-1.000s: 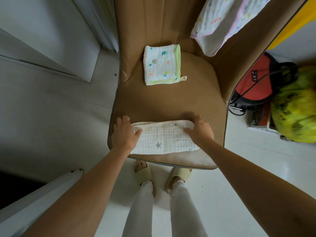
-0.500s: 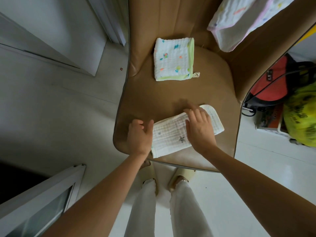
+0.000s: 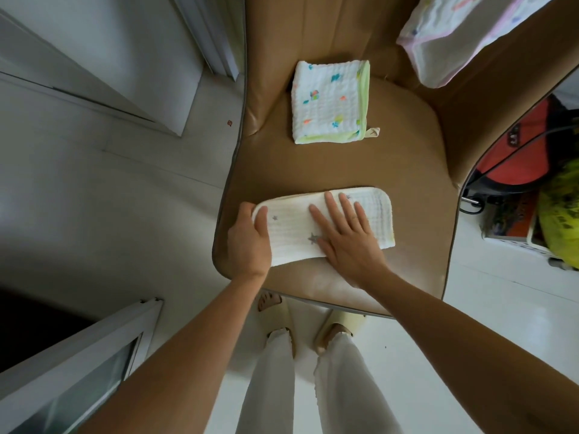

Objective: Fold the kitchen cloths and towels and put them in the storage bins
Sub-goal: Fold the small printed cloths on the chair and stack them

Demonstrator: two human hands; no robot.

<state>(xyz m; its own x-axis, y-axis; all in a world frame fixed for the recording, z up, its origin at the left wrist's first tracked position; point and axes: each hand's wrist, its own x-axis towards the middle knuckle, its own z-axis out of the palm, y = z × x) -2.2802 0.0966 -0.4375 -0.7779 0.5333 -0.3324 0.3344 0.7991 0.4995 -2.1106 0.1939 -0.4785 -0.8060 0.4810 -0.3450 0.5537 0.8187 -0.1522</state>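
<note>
Head view: white cloth with grey stars (image 3: 294, 236), folded into a long strip, lies across the front part of the brown chair seat (image 3: 416, 214), close to the seat's front edge and reaching from near the left edge to past the middle. The left hand (image 3: 249, 238) grips the strip's left end, thumb on top of the fabric and the other fingers curled round the end beneath it. The right hand (image 3: 344, 236) lies flat on the strip's middle, fingers straight and slightly spread, palm pressing down over the near edge. The right end of the strip is uncovered and shows a rounded corner.

Toward the back of the seat, well apart from the strip, a folded cloth with a green border (image 3: 330, 103) and small coloured prints lies flat as a square, a small loop sticking out at its near right corner. A pink-edged cloth (image 3: 445, 36) hangs over the chair's right arm at the upper right.

Below the seat's front edge, two legs in white trousers (image 3: 272, 386) and pale slippers (image 3: 343, 324) stand on the light floor. To the right of the chair are a red bag (image 3: 513, 158) and a yellow-green bag (image 3: 560, 214).
</note>
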